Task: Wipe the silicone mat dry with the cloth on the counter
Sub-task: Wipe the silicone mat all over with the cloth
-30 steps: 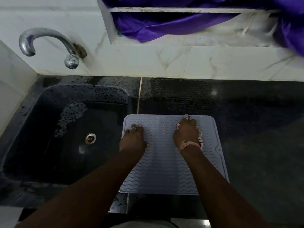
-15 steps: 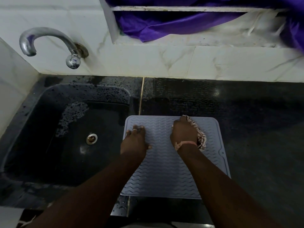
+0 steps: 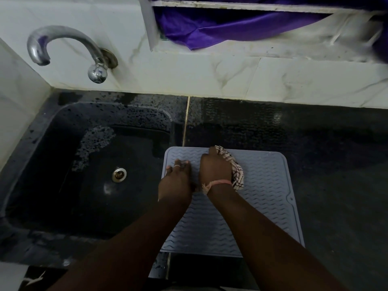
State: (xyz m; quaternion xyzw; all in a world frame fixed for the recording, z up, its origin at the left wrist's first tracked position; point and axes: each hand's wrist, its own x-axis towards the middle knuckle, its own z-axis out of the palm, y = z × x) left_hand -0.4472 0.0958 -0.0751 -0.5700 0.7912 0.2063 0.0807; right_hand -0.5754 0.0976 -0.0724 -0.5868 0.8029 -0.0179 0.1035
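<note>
A grey silicone mat [image 3: 266,185] with a wavy ribbed surface lies flat on the dark counter, just right of the sink. My right hand [image 3: 214,169] grips a bunched white cloth with dark checks [image 3: 236,173] and presses it on the mat's far part, near the far edge. My left hand [image 3: 177,179] rests on the mat's far left corner with its fingers flat, close beside the right hand. Both forearms cover much of the mat's near left part.
A dark sink [image 3: 88,164] with a metal drain [image 3: 119,174] lies left of the mat, under a chrome tap [image 3: 63,49] on the white marbled wall. Dark counter [image 3: 336,164] stretches right. Purple fabric [image 3: 220,28] hangs in an opening above.
My right hand has slid the cloth leftward along the mat's far part, until it is close beside the left hand. The left hand has stayed on the mat's far left corner.
</note>
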